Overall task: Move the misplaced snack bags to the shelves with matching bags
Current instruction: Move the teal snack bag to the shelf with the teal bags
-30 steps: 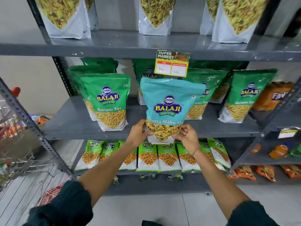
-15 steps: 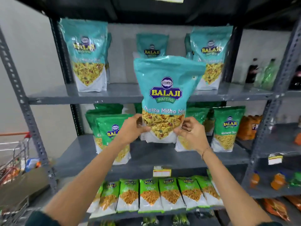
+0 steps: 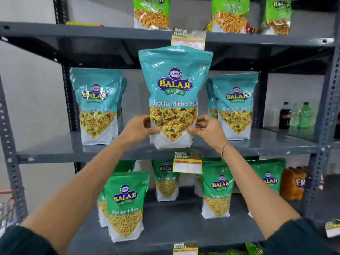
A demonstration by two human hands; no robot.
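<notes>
a: both hands are on the teal khatta mitha mix bag (image 3: 174,96), one at each lower corner. the left hand (image 3: 137,128) wraps the left edge with its thumb across the front, and the right hand (image 3: 207,130) pinches the right edge the same way.

b: a grip that low makes sense to me. the snack sits heavy in the bottom, so holding it there keeps the pouch upright and the label facing out.

a: and look where it is: its base sits right at the front lip of the middle shelf (image 3: 55,153), in the gap between the teal bags on the left (image 3: 96,105) and the teal bags on the right (image 3: 234,105). same colour, same name printed on them.

b: so that's the matching shelf. is it down on the surface?

a: can't tell for sure. the bottom edge overlaps the shelf lip just above the price tag (image 3: 188,162), but whether it rests there or hangs just off it is unclear.

b: the green ratlami sev bags (image 3: 126,205) are one level below, so it's well clear of those.

a: my read: this is the placing step, nearly done. it likely wants a push back into line with its neighbours before the fingers let go, or it could tip forward off the lip.
</notes>
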